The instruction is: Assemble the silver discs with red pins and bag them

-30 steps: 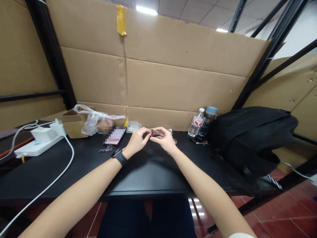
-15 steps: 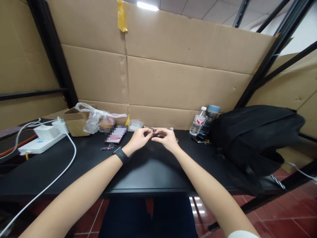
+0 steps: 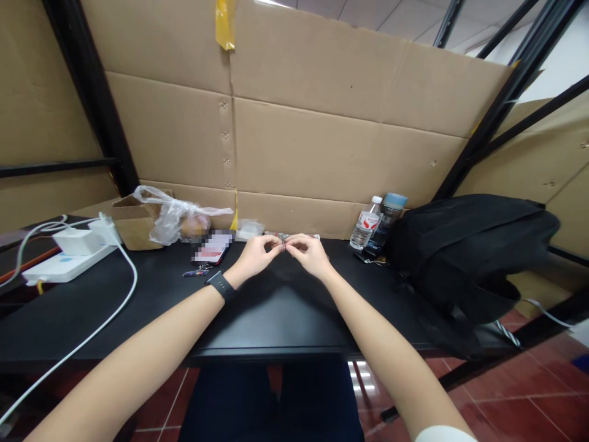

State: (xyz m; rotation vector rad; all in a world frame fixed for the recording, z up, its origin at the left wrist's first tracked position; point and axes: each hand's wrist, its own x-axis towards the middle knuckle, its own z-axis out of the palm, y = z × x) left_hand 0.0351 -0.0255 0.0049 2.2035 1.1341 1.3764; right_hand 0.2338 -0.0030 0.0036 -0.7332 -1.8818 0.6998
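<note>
Over the far middle of the black table, my left hand and my right hand meet fingertip to fingertip. Each has thumb and fingers pinched together. A tiny, thin, dark thing sits between the fingertips, too small and blurred to name. My left wrist wears a black watch. Just behind the hands lies a flat, shiny packet, mostly covered by them. A translucent plastic packet rests to their left, near a phone with a small strap charm.
At left are a white power strip with cables, a cardboard box and a plastic bag. On the right stand a water bottle, a blue-capped bottle and a black backpack. A cardboard wall closes the back.
My right thumb has come up against its fingers, so both hands now pinch tip to tip. The view has shifted slightly; the objects on the table stay in place.
</note>
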